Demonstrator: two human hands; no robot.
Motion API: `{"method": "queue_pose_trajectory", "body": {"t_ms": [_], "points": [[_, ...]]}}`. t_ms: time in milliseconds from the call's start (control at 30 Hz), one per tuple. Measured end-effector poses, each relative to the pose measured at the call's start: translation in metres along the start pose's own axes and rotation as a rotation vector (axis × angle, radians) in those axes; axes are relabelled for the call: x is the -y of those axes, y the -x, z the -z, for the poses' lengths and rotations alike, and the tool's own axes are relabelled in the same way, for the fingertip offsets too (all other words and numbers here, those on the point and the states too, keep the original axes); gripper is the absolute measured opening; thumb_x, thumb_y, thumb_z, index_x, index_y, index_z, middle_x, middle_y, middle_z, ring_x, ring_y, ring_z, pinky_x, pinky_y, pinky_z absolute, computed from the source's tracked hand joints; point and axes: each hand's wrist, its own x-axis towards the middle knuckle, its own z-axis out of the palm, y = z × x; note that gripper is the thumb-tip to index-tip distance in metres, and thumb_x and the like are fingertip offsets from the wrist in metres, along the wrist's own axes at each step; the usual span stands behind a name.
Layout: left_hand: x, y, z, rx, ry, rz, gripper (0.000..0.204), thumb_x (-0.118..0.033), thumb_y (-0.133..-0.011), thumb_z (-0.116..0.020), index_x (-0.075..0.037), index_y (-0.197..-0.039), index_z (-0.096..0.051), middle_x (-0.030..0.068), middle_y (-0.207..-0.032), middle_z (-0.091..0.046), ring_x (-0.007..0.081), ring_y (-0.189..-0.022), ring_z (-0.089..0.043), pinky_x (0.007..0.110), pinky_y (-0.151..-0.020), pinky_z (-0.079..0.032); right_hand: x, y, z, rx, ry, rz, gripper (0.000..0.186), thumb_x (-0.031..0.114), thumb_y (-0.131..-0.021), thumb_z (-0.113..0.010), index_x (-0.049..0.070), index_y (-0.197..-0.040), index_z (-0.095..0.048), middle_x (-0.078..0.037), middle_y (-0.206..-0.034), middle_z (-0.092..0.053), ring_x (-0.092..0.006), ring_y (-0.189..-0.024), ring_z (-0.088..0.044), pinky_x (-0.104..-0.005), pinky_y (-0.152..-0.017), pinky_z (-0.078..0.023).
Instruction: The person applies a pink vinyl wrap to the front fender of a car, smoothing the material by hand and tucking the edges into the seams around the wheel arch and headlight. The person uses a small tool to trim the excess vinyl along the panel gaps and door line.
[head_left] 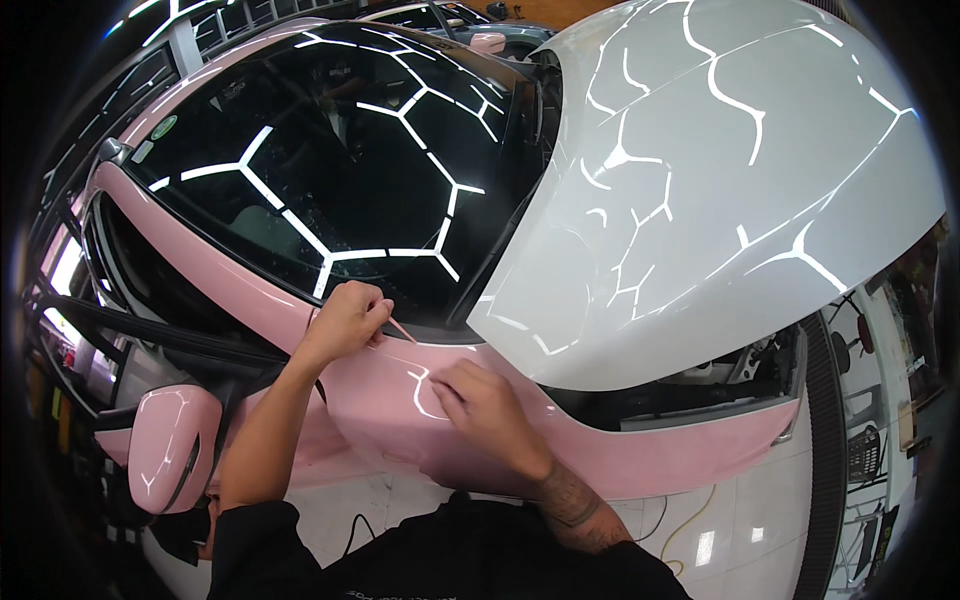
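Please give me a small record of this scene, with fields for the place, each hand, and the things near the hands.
place: workshop, beside a pink car with its white hood raised
left hand: holds a thin pink tool at the corner of the windshield
right hand: flat on the pink fender
nearby: pink side mirror; ceiling lights reflected in glass and hood

pink fender (520, 440), white hood (720, 180)
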Motion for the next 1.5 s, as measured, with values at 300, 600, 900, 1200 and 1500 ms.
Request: {"method": "queue_pose_trajectory", "body": {"t_ms": [300,600,900,1200,1500], "points": [[0.021,0.003,0.014,-0.125,0.157,-0.087,0.032,-0.016,-0.091,-0.056,0.004,-0.066,-0.057,0.0092,-0.052,-0.058,0.0145,-0.047,-0.061,0.028,-0.046,-0.046,-0.012,-0.084,-0.042,0.263,0.662,-0.01,0.029,0.034,-0.085,-0.065,0.009,-0.072,-0.066,-0.011,-0.061,-0.062,-0.0285,-0.055,-0.064,-0.0399,-0.049,-0.049],[0.035,-0.008,0.04,-0.269,0.482,-0.113,0.032,-0.018,-0.095,-0.053,0.0,-0.068,-0.056,0.0055,-0.053,-0.056,0.0127,-0.047,-0.058,0.025,-0.048,-0.044,-0.003,-0.125,-0.06,0.165,0.138,-0.055,0.027,0.015,-0.092,-0.05,0.001,-0.075,-0.066,-0.017,-0.065,-0.063,-0.0349,-0.061,-0.063,-0.0408,-0.055,-0.048],[0.03,0.014,0.118,-0.388,0.637,-0.484,0.042,-0.041,-0.096,-0.052,-0.002,-0.084,-0.064,0.0052,-0.071,-0.06,0.0138,-0.069,-0.063,0.028,-0.061,-0.05,0.092,-0.254,-0.017,-0.013,0.006,0.197,0.032,0.024,-0.09,-0.057,0.002,-0.071,-0.068,-0.013,-0.053,-0.055,-0.0232,-0.048,-0.055,-0.0327,-0.051,-0.042],[0.048,0.009,0.014,0.01,-0.208,-0.562,0.012,-0.012,-0.077,-0.07,-0.006,-0.086,-0.071,0.0077,-0.089,-0.062,0.0261,-0.086,-0.059,0.04,-0.079,-0.047,0.035,-0.136,-0.017,-0.103,-0.056,-0.167,0.016,0.012,-0.091,-0.06,-0.003,-0.087,-0.064,-0.005,-0.063,-0.057,-0.0091,-0.052,-0.05,-0.0262,-0.05,-0.039],[0.013,-0.003,0.01,0.223,-0.548,-0.362,0.01,-0.013,-0.075,-0.065,-0.005,-0.078,-0.07,0.0116,-0.086,-0.065,0.0301,-0.083,-0.065,0.041,-0.073,-0.053,0.01,-0.083,-0.023,-0.007,0.227,-0.077,0.012,0.002,-0.092,-0.052,-0.002,-0.103,-0.055,-0.017,-0.091,-0.05,-0.0362,-0.077,-0.055,-0.042,-0.064,-0.044]]}}
